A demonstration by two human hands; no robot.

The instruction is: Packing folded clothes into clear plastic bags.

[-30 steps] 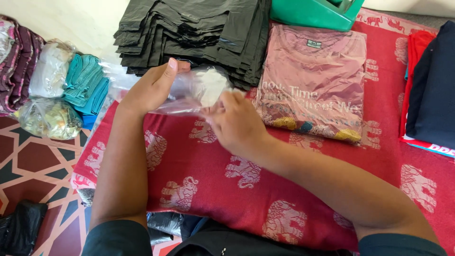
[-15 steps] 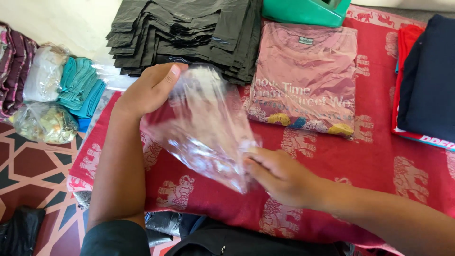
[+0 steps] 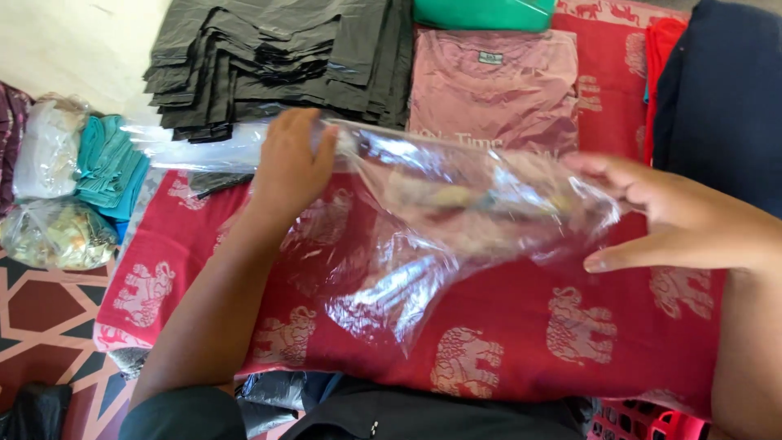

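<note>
A clear plastic bag (image 3: pixel 440 220) is stretched out above the red elephant-print cloth (image 3: pixel 521 326). My left hand (image 3: pixel 289 167) grips its left corner. At the right, my right hand (image 3: pixel 676 220) holds the bag's other end with fingers spread against it. Behind the bag lies a folded maroon T-shirt (image 3: pixel 489 90), partly seen through the plastic. The bag hangs loose and crinkled below my hands.
A stack of folded dark grey garments (image 3: pixel 277 57) lies at the back left, a green container (image 3: pixel 481 12) at the back. Dark blue cloth (image 3: pixel 725 106) and a red garment (image 3: pixel 664 49) lie right. Teal clothes (image 3: pixel 106 163) and bagged items (image 3: pixel 53 232) sit on the patterned floor, left.
The crumpled bag has been pulled open and spread wide. My right hand swung down and then out to the right, drawing the plastic with it, while my left hand kept hold of its corner.
</note>
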